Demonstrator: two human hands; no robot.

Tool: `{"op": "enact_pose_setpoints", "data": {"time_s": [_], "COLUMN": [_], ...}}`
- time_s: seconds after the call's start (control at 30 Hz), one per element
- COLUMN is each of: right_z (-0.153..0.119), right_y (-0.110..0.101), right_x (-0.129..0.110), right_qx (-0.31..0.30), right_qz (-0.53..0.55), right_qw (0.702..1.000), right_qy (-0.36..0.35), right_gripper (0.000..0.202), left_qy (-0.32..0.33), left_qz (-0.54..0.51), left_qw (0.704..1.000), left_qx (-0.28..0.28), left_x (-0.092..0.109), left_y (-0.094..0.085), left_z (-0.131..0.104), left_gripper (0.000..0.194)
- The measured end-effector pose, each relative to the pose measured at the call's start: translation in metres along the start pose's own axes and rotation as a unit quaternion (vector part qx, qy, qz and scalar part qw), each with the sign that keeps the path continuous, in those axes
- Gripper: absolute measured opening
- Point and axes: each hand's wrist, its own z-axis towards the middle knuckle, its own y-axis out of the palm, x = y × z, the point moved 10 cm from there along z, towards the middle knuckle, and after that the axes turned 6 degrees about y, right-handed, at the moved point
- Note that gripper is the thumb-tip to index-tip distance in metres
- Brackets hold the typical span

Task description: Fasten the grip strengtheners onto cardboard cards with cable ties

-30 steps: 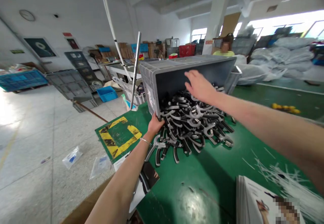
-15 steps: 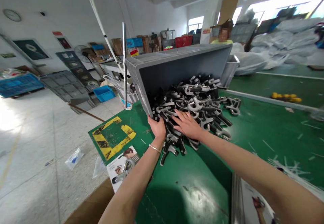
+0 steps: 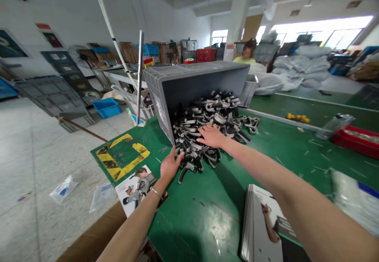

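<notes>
The left hand (image 3: 170,168) is open, thumb and fingers apart, its fingertips at the lower near corner of a large grey crate (image 3: 203,86); whether they press on its rim cannot be told. The right hand (image 3: 211,135) is open as well, palm down with the fingers stretched forward, resting on a heap of black-and-grey spring grips (image 3: 219,118). The crate lies on its side just beyond both hands, its mouth facing them, and the grips spill out of it onto the green desk (image 3: 192,214), around the right hand's fingers and up close to the left thumb. Left of the left hand, a square of yellow-and-black tape (image 3: 139,149) marks the desk; nearer than that hand lies a printed card (image 3: 122,187) showing a grip on its face, partly behind the left forearm, which wears a thin bracelet (image 3: 156,192). Below the right forearm stands a stack of printed packages (image 3: 248,222). To the right of the right hand, well apart from it, are some yellow pieces (image 3: 297,118), a red tray (image 3: 355,145) and, nearer, a clear plastic bag (image 3: 346,191). Far beyond the hands, behind the crate, is a person in a yellow top (image 3: 244,60).
</notes>
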Motion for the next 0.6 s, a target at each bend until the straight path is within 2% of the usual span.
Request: {"op": "enact_pose_setpoints", "data": {"time_s": [0.13, 0.23, 0.3, 0.4, 0.5, 0.6], "right_z": [-0.002, -0.013, -0.025, -0.046, -0.07, -0.11], "right_y": [0.008, 0.005, 0.003, -0.003, -0.019, -0.043], "right_x": [0.006, 0.024, 0.043, 0.08, 0.112, 0.134], "right_qx": [0.036, 0.072, 0.093, 0.104, 0.095, 0.064], "right_qz": [0.016, 0.02, 0.016, -0.002, -0.03, -0.039], "right_qw": [0.999, 0.997, 0.995, 0.994, 0.995, 0.997], "right_qy": [0.006, -0.015, -0.033, -0.032, -0.03, -0.017], "right_gripper": [0.061, 0.053, 0.047, 0.041, 0.041, 0.047], "left_qy": [0.017, 0.003, 0.005, 0.036, 0.026, -0.01], "left_qz": [0.033, 0.023, 0.01, -0.032, -0.047, -0.068], "left_qw": [0.999, 0.999, 0.999, 0.998, 0.998, 0.995], "left_qx": [0.009, 0.023, 0.035, 0.034, 0.044, 0.078], "left_x": [0.023, 0.039, 0.057, 0.103, 0.152, 0.185], "left_y": [0.016, 0.03, 0.045, 0.088, 0.131, 0.146], "left_z": [0.004, -0.003, -0.014, -0.025, -0.018, -0.002], "left_gripper": [0.078, 0.082, 0.085, 0.094, 0.111, 0.111]}}
